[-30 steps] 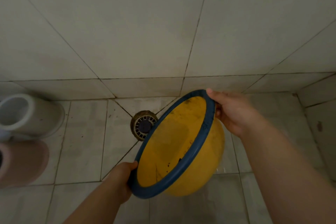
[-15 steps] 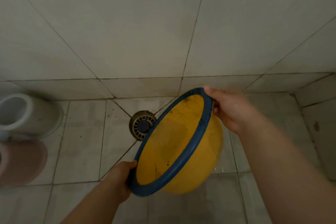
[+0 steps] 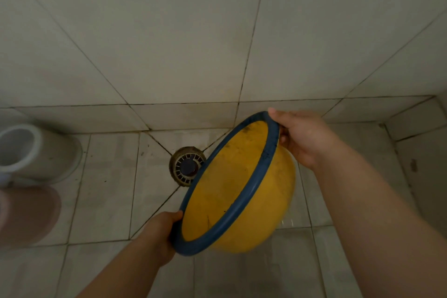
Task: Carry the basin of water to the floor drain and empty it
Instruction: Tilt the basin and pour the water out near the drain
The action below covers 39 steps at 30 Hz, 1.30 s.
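A pale tiled floor [image 3: 104,191] met a pale tiled wall [image 3: 169,31] in a corner, with dark grout lines running toward the middle. Your left hand [image 3: 160,232] was closed around the blue rim [image 3: 263,164] of the yellow basin [image 3: 229,191] at about seven o'clock on that rim, thumb on top. Your right hand [image 3: 302,138] gripped the same rim at roughly one o'clock, thumb laid over the edge and fingers curled behind it. Between the two hands the basin was tipped steeply on its side, its opening facing the ten o'clock direction. The inside looked bare yellow with a few dark specks; whether any water remained you could not tell. Just beyond the lower edge of the rim, at ten o'clock from the basin, sat the round floor drain [image 3: 185,168], partly covered by the rim. Well apart at nine o'clock lay a white container [image 3: 46,152] and, beside it, a blurred pinkish one [image 3: 31,213].
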Tool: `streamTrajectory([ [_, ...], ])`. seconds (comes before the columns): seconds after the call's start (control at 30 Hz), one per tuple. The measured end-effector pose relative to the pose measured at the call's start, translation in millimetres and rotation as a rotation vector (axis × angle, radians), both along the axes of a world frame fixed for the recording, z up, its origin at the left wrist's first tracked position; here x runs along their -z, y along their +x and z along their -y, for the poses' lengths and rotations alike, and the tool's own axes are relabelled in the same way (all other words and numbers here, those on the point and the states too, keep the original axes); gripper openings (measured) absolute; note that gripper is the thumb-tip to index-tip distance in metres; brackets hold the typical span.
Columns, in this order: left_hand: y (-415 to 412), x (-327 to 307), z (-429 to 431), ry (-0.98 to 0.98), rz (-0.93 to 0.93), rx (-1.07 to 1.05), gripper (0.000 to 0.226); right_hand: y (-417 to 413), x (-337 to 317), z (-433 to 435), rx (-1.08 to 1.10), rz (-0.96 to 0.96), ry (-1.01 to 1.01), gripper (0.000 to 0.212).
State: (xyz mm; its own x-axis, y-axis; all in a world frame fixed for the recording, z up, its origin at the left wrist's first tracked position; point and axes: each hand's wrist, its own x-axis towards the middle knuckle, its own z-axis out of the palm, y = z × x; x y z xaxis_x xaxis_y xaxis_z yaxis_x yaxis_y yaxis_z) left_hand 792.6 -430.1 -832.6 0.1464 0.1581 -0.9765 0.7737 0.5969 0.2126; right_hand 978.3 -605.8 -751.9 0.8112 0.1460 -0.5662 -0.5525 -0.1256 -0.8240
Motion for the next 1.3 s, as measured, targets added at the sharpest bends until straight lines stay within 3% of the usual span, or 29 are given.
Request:
streamTrajectory([
  [1.17, 6, -30, 9, 0.004, 0.027, 0.002, 0.038, 4, -22, -25, -0.057, 0.063, -0.086, 0.027],
  [1.3, 5, -32, 7, 0.007, 0.025, 0.002, 0.027, 3, -23, -29, -0.060, 0.071, -0.088, 0.026],
])
